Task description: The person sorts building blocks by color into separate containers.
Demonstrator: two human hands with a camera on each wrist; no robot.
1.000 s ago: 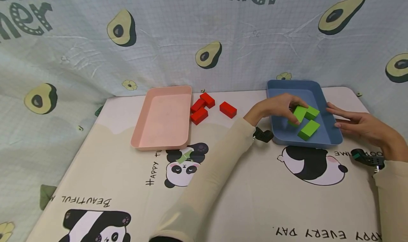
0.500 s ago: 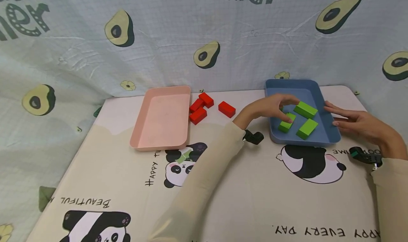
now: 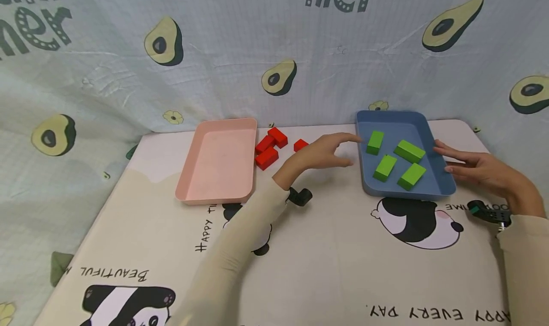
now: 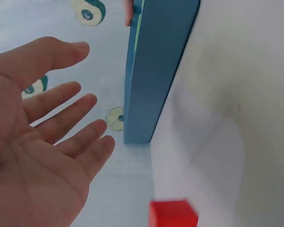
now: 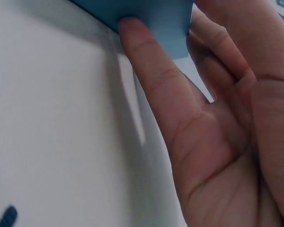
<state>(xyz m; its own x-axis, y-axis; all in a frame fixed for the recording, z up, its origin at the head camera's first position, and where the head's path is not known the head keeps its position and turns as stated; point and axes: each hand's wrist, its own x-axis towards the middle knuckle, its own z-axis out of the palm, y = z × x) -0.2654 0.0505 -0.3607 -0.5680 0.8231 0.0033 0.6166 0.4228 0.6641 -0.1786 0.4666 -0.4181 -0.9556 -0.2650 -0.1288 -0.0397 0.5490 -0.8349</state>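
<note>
Several green blocks (image 3: pixel 384 168) lie spread out in the blue tray (image 3: pixel 381 190) on the right of the table. My left hand (image 3: pixel 322 153) is just left of that tray, fingers extended and holding nothing; in the left wrist view its palm (image 4: pixel 33 161) faces the camera beside the blue wall. My right hand (image 3: pixel 486 168) rests its fingertips on the tray's right side. The right wrist view shows a thumb or finger (image 5: pixel 156 80) touching the blue wall. A red block (image 3: pixel 300 145) is partly hidden behind my left hand.
A pink tray (image 3: pixel 216 199) stands at the left back of the table. Several red blocks (image 3: pixel 267 158) sit close against its right side. The patterned cloth wall (image 3: pixel 223 45) rises behind the table's far edge.
My left hand let go of a green block inside the blue tray, then withdrew leftward out of it. The green blocks there now lie farther apart. My right hand stayed at the tray's side.
</note>
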